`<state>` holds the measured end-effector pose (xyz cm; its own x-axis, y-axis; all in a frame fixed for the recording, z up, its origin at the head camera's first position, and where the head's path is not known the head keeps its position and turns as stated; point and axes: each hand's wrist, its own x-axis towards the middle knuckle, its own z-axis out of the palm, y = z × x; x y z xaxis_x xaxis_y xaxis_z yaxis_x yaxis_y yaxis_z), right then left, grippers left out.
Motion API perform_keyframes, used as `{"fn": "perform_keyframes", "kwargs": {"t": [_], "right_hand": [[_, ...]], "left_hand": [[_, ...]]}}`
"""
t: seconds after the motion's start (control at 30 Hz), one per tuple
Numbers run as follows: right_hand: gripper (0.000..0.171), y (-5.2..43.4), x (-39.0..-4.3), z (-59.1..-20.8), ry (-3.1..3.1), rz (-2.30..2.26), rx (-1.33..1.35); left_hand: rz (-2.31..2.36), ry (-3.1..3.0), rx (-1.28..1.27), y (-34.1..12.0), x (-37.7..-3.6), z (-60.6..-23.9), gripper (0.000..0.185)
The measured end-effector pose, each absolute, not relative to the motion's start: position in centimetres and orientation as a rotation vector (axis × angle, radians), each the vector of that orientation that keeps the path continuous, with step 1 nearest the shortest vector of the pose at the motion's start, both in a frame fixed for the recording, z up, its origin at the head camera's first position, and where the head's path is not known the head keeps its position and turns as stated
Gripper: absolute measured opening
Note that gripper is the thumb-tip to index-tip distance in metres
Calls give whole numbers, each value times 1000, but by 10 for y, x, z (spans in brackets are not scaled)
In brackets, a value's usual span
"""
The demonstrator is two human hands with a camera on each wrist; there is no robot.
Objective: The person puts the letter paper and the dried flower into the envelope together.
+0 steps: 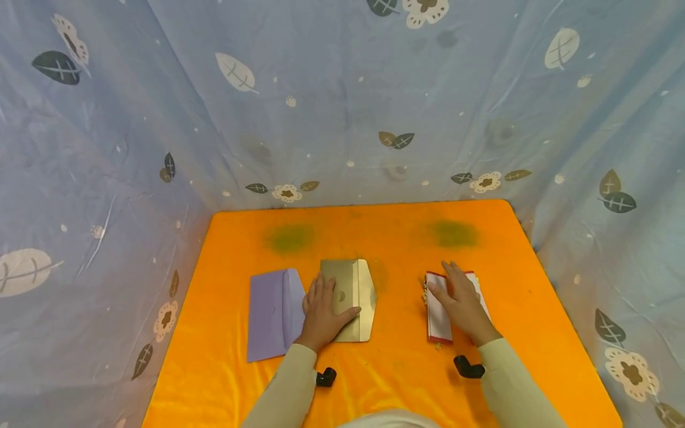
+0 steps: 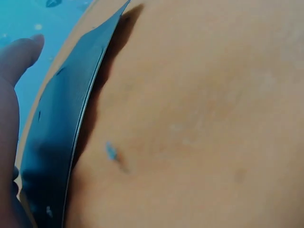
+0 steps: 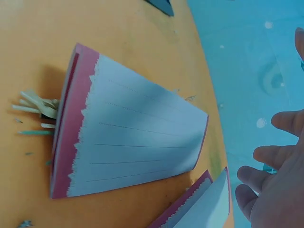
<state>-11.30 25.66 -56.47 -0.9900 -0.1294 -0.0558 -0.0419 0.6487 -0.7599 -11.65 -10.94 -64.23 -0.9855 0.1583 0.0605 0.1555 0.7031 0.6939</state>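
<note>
On orange table point(image 1: 396, 380) | left hand point(image 1: 321, 312) flat on gold envelope point(image 1: 355, 297) | right hand point(image 1: 462, 303) on cards point(image 1: 439, 315)

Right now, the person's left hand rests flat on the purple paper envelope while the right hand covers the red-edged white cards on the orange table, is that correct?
Not quite: the left hand rests on the gold paper envelope, as the head view shows; the purple paper envelope lies untouched beside it. The right hand does cover the red-edged white cards on the orange table.

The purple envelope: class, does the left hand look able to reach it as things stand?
Probably yes. The left hand rests on the gold envelope, with the purple envelope lying directly beside it and nothing between them.
</note>
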Motion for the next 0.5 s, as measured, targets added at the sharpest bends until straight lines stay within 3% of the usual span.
{"fn": "perform_keyframes", "kwargs": {"t": [0.5], "right_hand": [[79, 256, -99, -572, 2607, -1579, -36]], "left_hand": [[1121, 2987, 324, -97, -114, -655, 106]]}}
